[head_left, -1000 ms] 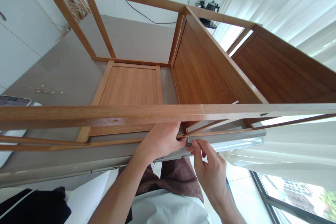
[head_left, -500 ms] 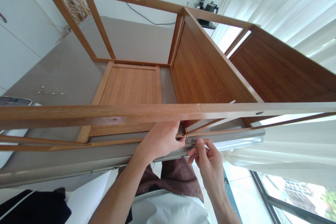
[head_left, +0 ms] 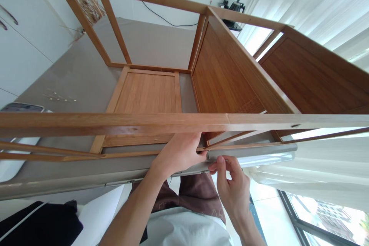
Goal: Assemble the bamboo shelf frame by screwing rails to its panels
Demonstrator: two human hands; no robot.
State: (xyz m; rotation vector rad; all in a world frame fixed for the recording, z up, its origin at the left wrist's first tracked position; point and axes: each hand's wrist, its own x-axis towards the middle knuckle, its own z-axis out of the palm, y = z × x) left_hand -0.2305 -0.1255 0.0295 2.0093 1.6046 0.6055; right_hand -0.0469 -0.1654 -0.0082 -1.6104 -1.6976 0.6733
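Note:
A brown wooden shelf frame [head_left: 178,123] lies on its side across a grey table [head_left: 155,42], its near long post running the width of the view. My left hand [head_left: 178,153] reaches under that post and grips the thin lower rail [head_left: 129,155], with its fingers partly hidden behind the wood. Just right of it, my right hand [head_left: 233,180] is closed in a pinch near the same rail, thumb against the fingers. Whatever it pinches is too small or hidden to make out. A slatless wooden panel [head_left: 227,69] stands upright inside the frame.
Another wooden panel [head_left: 150,92] lies flat within the frame. Several small pieces of hardware [head_left: 60,97] are scattered on the table's left. A pale device [head_left: 23,107] sits at the left edge. Black cloth [head_left: 40,223] lies lower left; curtains [head_left: 323,15] hang right.
The whole view has shifted slightly, so the frame appears a little further right. My right hand has drawn slightly down from the rail, while my left hand keeps its hold.

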